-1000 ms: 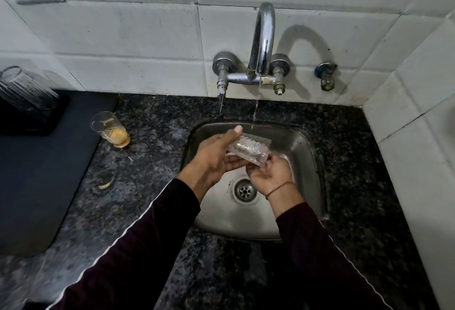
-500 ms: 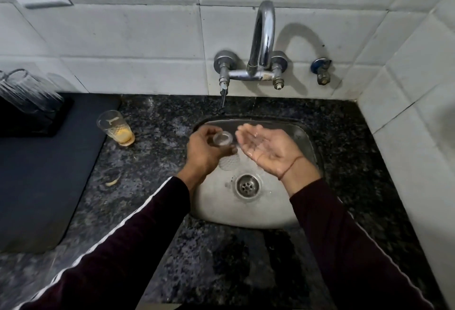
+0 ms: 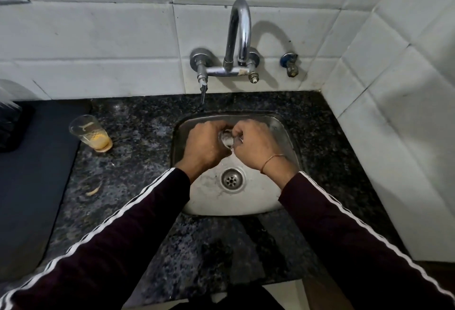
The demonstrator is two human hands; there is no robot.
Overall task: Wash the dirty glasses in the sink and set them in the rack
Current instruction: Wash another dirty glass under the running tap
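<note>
Where both hands meet, glass.

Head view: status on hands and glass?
Left hand and right hand both grip the glass over the sink. Second dirty glass waits on the counter. Nothing in the way.

Dim, soft focus, wide-angle edge distortion

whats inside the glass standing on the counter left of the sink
The glass on the counter holds a yellow-orange residue pooled at its bottom, with a pale smear higher on its wall. The rest looks empty. Nothing covers it.
</note>
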